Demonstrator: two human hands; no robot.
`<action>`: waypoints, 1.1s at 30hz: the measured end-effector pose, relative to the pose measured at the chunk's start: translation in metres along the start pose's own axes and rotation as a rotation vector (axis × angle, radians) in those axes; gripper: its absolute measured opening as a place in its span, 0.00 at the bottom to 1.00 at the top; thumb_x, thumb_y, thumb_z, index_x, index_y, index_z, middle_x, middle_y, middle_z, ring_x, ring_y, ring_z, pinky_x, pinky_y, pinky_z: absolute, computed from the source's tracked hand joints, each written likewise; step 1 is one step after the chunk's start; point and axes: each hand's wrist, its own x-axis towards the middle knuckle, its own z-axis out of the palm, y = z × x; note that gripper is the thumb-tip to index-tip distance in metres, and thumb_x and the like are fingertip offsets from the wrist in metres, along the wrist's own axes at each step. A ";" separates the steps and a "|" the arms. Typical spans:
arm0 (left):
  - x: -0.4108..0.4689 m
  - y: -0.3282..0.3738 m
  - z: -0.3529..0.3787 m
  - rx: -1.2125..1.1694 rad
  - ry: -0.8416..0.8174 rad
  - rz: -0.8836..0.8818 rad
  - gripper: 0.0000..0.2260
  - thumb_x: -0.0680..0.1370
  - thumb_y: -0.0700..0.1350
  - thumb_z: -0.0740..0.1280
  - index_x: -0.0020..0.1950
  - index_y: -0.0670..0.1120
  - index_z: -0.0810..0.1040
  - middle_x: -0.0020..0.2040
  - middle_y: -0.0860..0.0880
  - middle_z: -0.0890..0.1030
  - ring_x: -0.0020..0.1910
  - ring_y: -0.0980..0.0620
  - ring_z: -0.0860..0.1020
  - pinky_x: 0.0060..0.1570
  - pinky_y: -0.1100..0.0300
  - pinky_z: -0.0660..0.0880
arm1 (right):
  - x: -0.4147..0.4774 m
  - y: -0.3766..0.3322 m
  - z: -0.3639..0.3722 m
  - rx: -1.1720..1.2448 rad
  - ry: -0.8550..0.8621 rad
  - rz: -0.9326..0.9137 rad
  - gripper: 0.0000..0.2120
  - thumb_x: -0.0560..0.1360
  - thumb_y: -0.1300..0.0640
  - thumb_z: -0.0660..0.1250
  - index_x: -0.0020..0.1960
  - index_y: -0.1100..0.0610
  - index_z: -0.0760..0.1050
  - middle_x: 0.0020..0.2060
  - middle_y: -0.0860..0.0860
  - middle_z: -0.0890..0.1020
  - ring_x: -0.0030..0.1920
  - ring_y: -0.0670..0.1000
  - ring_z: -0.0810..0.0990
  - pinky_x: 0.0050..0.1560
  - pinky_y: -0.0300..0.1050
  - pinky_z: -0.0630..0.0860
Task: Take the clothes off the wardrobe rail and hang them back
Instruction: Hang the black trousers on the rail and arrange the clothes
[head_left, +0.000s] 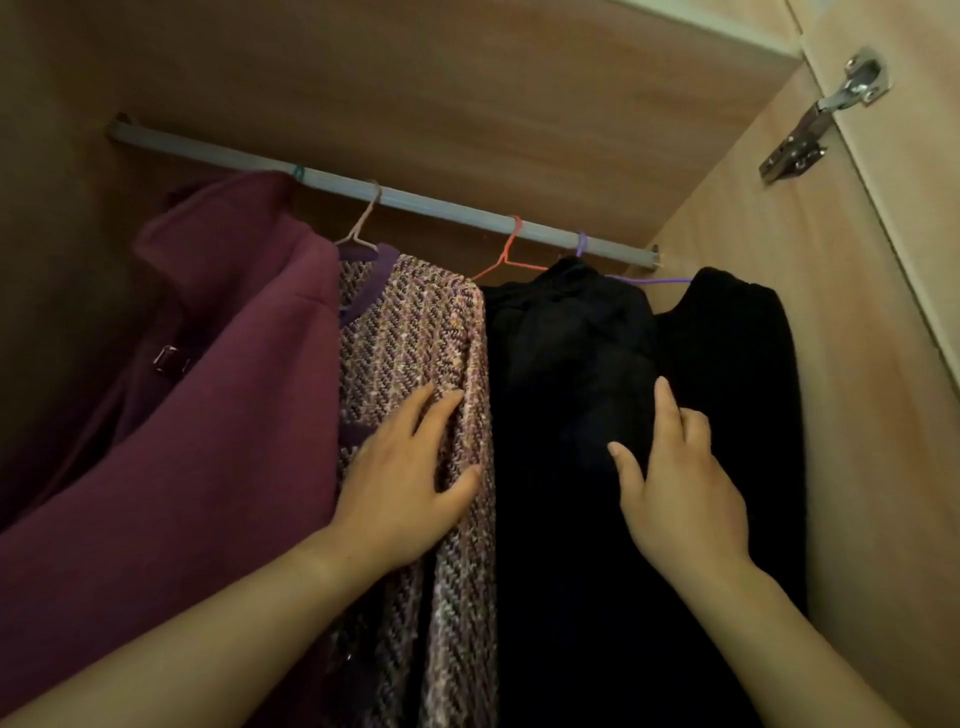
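Nearest, well below the rail (415, 200), the left hand (410, 483) is lying flat on the tweed jacket (441, 332), its fingers straight and slightly spread. The right hand (675, 483) is resting against the black garment (571, 353), thumb splayed out, forefinger pointing straight up, the other fingers bending loosely with nothing pinched. All the clothes are hanging from the rail: a maroon coat (218, 364) toward its left end, then the tweed jacket on a pale hanger (363, 218), the black garment under a red hanger (506, 254), and a second black garment (737, 364) on a purple hanger (582, 244) at the right end. Beyond that end, a metal hinge (826, 114) is sitting higher than the rail on the wardrobe's side.
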 end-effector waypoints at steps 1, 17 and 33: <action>-0.012 0.002 0.000 -0.017 -0.026 -0.003 0.34 0.73 0.62 0.59 0.76 0.55 0.52 0.77 0.53 0.51 0.75 0.52 0.53 0.72 0.52 0.58 | -0.016 0.000 -0.002 -0.004 -0.012 0.005 0.34 0.78 0.44 0.56 0.76 0.52 0.41 0.68 0.54 0.62 0.48 0.50 0.77 0.29 0.37 0.63; -0.212 0.030 -0.033 0.164 -0.518 0.088 0.30 0.72 0.62 0.54 0.74 0.55 0.61 0.71 0.46 0.69 0.68 0.46 0.70 0.61 0.43 0.69 | -0.219 -0.028 -0.084 0.026 -0.325 0.027 0.36 0.77 0.48 0.60 0.75 0.52 0.41 0.70 0.53 0.66 0.54 0.52 0.78 0.37 0.39 0.74; -0.419 0.099 -0.164 0.213 -0.843 -0.276 0.37 0.68 0.68 0.41 0.75 0.58 0.57 0.74 0.52 0.62 0.73 0.49 0.60 0.69 0.44 0.61 | -0.402 -0.029 -0.189 0.168 -0.777 0.233 0.38 0.78 0.46 0.59 0.76 0.52 0.37 0.74 0.50 0.59 0.60 0.51 0.76 0.45 0.41 0.75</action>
